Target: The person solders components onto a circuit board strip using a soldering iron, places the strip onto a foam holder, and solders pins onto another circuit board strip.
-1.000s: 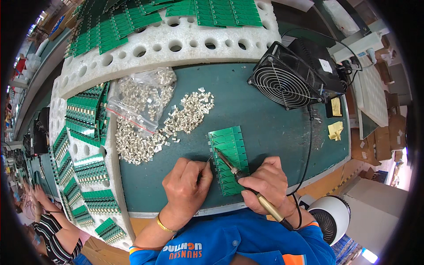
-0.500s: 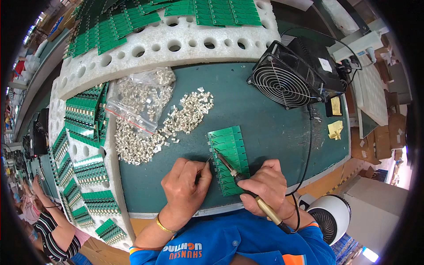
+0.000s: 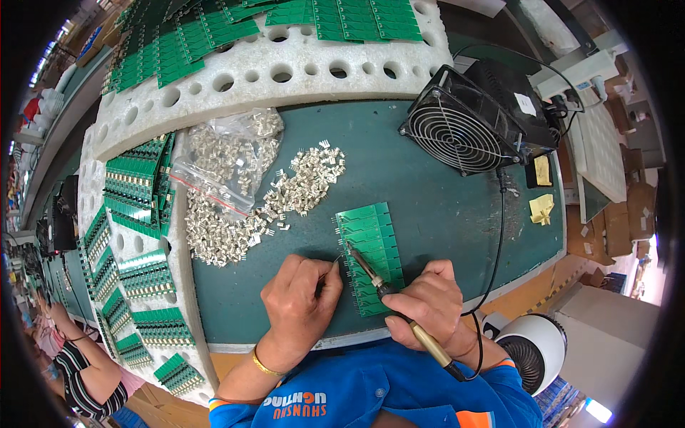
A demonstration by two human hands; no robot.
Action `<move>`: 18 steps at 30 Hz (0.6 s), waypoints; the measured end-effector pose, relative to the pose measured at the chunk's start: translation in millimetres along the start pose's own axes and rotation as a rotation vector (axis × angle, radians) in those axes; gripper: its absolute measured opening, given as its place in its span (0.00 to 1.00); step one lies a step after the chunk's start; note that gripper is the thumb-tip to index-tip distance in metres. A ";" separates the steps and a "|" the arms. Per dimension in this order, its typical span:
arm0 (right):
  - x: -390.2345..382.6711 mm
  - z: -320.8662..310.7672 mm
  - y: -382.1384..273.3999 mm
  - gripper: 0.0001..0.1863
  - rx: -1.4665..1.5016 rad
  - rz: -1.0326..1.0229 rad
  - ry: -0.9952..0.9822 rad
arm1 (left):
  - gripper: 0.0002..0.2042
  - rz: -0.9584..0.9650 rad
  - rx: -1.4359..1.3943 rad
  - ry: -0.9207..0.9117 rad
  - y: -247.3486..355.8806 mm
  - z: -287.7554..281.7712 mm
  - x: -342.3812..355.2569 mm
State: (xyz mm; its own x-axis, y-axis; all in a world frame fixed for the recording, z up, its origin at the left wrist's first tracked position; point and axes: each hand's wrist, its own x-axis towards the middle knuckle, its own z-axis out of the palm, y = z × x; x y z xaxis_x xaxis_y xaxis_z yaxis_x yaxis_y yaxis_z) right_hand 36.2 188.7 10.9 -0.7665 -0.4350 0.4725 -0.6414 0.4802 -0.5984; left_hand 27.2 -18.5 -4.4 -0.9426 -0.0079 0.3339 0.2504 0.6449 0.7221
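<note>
Green mat [image 3: 435, 185] has open room right of the circuit board panel [image 3: 371, 250], up to the black fan [image 3: 464, 128]. Panel lies flat near the front edge. Right hand [image 3: 428, 303] grips soldering iron [image 3: 385, 289], tip on panel's left edge. Left hand [image 3: 300, 299] pinches thin solder wire [image 3: 335, 261] there. Metal connectors [image 3: 285, 200] piled left.

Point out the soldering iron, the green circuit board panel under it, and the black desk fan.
soldering iron [image 3: 371, 274], head view, on its metal shaft near the tip
green circuit board panel [image 3: 378, 239], head view, on the bare upper middle
black desk fan [image 3: 457, 135], head view, on the front wire grille
</note>
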 end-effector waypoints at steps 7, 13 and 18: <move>-0.3 -0.2 -1.9 0.12 -0.007 0.006 -0.007 | 0.07 -0.012 0.009 -0.014 1.6 -1.6 1.3; 1.6 -3.7 -1.5 0.16 -0.022 -0.007 0.030 | 0.07 -0.027 0.012 -0.007 0.5 -1.8 -0.3; -0.9 -4.2 -1.0 0.11 -0.021 0.002 0.019 | 0.07 -0.028 -0.002 0.002 -2.7 -2.8 -1.1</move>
State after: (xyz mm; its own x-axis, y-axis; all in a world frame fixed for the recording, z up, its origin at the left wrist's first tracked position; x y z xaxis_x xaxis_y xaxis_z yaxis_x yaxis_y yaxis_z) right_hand 37.4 191.8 13.8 -0.7684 -0.4194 0.4833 -0.6399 0.4973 -0.5858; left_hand 28.1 -22.4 -5.0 -0.9487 -0.0273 0.3150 0.2246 0.6431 0.7321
